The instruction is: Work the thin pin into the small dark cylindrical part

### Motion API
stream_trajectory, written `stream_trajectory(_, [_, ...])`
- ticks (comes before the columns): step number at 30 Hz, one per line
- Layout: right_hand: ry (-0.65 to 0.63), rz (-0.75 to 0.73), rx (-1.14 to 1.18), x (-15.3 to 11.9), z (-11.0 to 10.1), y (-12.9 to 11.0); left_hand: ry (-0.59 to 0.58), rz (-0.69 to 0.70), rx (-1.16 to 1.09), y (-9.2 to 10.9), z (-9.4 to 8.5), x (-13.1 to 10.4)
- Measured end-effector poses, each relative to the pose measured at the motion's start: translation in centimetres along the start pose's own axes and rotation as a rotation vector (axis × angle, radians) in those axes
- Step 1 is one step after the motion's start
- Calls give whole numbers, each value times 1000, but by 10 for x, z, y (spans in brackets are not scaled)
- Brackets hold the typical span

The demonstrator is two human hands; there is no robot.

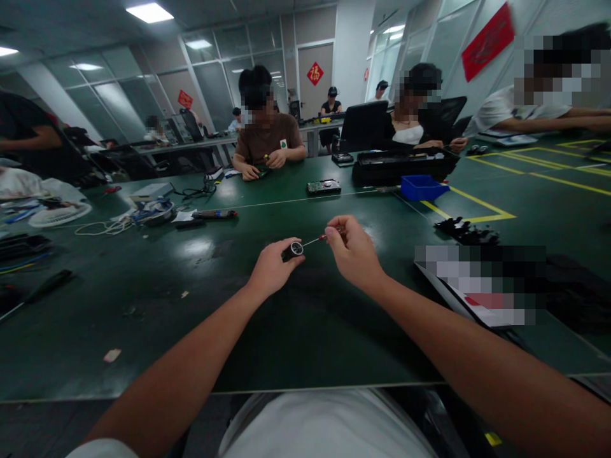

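Worktop, dark green and broad, is stretching out under everything here. Across it a person in a brown shirt is sitting, handling something small. Two bare forearms are coming in from the near side, left and right, and they're angling toward each other over the middle. Off to the right, beyond the hands, a long black tray is lying with a blue bin just in front of it.

Now the hands: the left hand is reaching forward and inward, thumb and fingers closing narrowly around a black cylinder. The right hand is facing it, wrist bending inward, fingers curling, and it's pinching a thin red-handled tool between thumb and fingertips.

The cylinder is sitting at the left hand's fingertips, its silver-rimmed open end showing. The tool is pointing leftward out of the right hand, its slim metal shaft bridging the gap toward that rim; whether the tip is touching, I'm not able to tell.
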State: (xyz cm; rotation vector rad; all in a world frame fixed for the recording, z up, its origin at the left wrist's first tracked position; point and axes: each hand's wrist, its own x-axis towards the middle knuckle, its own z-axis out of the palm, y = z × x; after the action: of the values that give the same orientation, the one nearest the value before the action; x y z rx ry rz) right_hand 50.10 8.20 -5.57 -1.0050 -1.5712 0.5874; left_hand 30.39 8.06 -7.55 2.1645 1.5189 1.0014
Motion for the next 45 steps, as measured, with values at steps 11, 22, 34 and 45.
stream_trajectory(11, [148, 353, 476, 16, 0, 20, -21, 67, 14, 2, -2, 2])
stream_trajectory(22, [55, 63, 100, 3, -2, 1, -35, 36, 52, 7, -3, 0])
stream_trajectory(34, [143, 106, -157, 5, -9, -8, -39, 14, 43, 7, -3, 0])
stream_trajectory(45, [116, 72, -298, 6, -12, -10, -32, 11, 42, 7, -2, 0])
